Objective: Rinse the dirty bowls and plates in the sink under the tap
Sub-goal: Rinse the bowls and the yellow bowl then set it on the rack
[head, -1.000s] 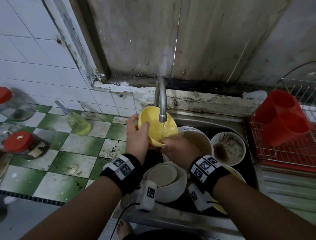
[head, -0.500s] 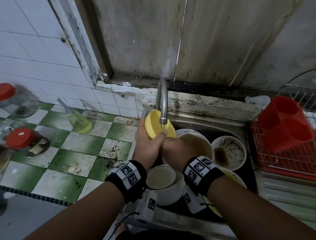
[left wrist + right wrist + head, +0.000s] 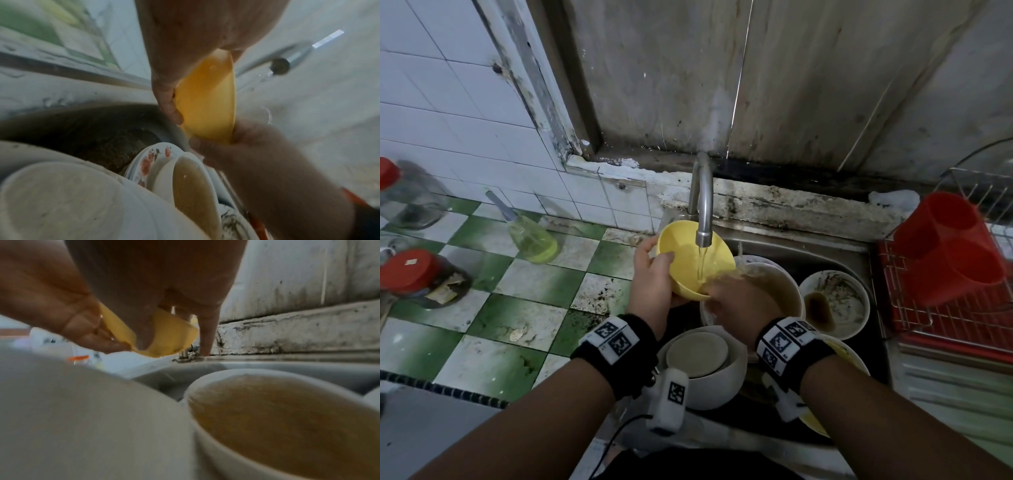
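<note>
A yellow bowl [image 3: 693, 257] is tilted under the running tap [image 3: 702, 205], and water streams into it. My left hand [image 3: 654, 274] grips its left rim, thumb inside. My right hand [image 3: 736, 301] pinches the bowl's lower rim, seen in the left wrist view as the right hand [image 3: 242, 146] on the yellow bowl [image 3: 207, 100]. In the right wrist view fingers curl round the yellow bowl [image 3: 164, 332]. Below, in the sink [image 3: 808, 250], sit a white bowl of brown water [image 3: 780, 291], a dirty bowl [image 3: 835, 301] and stacked white bowls [image 3: 698, 363].
A red cutlery holder [image 3: 948, 246] stands in a wire rack [image 3: 941, 308] right of the sink. On the green-and-white tiled counter [image 3: 524, 308] at left are a bottle of yellow liquid [image 3: 530, 236] and red-lidded jars [image 3: 417, 277]. A flowered plate [image 3: 148, 162] lies under the bowls.
The yellow bowl has been turned from nearly edge-on back to facing up under the stream. Both hands keep hold of it and have shifted slightly.
</note>
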